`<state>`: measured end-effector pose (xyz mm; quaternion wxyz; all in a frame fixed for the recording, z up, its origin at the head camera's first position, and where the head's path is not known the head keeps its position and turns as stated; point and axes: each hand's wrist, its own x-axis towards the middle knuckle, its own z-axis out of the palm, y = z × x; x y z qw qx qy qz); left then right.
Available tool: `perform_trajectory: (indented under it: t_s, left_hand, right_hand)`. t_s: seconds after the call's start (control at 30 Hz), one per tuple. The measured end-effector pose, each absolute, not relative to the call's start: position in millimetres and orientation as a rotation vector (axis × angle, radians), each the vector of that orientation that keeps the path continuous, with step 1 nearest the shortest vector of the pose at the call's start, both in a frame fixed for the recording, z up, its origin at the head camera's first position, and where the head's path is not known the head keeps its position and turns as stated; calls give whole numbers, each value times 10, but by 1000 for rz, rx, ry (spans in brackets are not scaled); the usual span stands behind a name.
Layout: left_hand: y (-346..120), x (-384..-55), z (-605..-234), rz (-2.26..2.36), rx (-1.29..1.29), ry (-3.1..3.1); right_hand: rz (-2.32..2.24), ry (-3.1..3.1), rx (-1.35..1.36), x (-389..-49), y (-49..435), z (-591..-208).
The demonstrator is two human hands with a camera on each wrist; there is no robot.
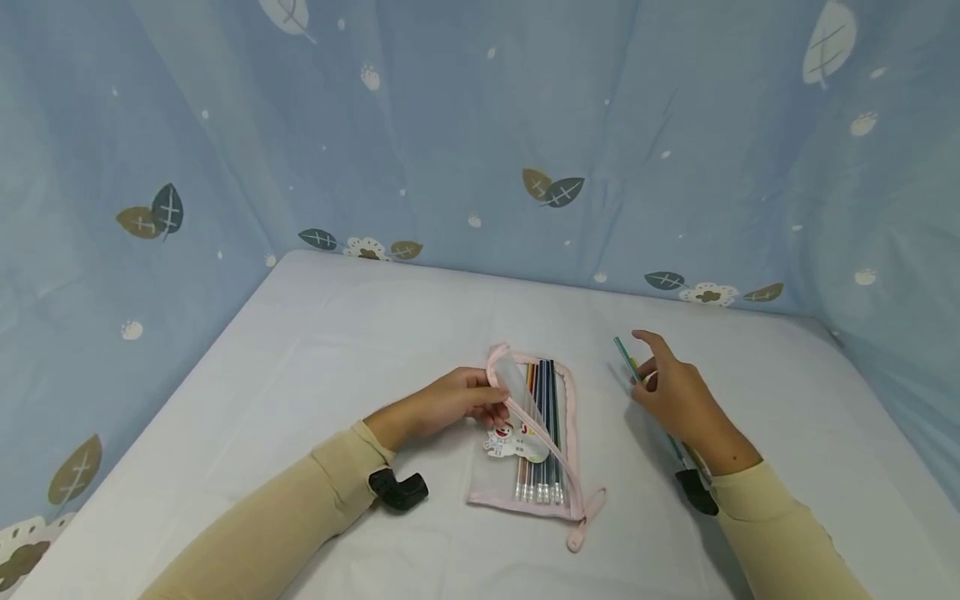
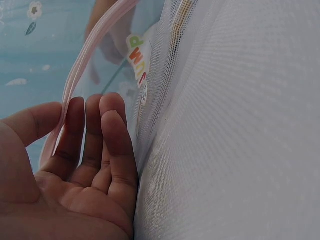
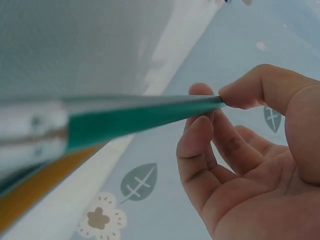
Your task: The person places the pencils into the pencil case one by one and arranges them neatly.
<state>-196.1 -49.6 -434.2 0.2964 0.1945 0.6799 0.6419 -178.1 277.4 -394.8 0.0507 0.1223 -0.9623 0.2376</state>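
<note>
A see-through mesh pencil pouch [image 1: 491,487] with pink trim lies on the table, its top flap lifted. Inside are several pencils [image 1: 551,417] side by side, silver ferrules toward the near edge. My left hand [image 1: 457,402] pinches the pouch's pink edge [image 2: 75,80] between thumb and fingers. To the right of the pouch, my right hand [image 1: 678,404] is raised above the table. Between its thumb and fingers it pinches a green pencil [image 3: 125,120], with a yellow pencil [image 3: 50,190] alongside. The right hand partly hides these pencils in the head view.
A pink zipper pull strap [image 1: 587,521] hangs off the pouch's near right corner. White cloth covers the table [image 1: 375,333]. Blue leaf-patterned curtains [image 1: 450,125] close off the back and sides. Black wrist mounts [image 1: 397,492] sit on both forearms.
</note>
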Motion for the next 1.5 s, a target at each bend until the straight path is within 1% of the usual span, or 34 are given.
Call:
perform_trajectory:
  t_s: [0.6, 1.13, 1.5]
  left_hand:
    - [-492, -1971, -4355, 1699, 529, 1832]
    - [-497, -1976, -4340, 1702, 530, 1823]
    - [-490, -1975, -4397, 1713, 522, 1818]
  right_hand:
    - [790, -2737, 455, -1739, 2687, -3917]
    - [921, -2637, 458, -1719, 2603, -3899]
    - [1213, -2602, 469, -1702, 2555, -3928]
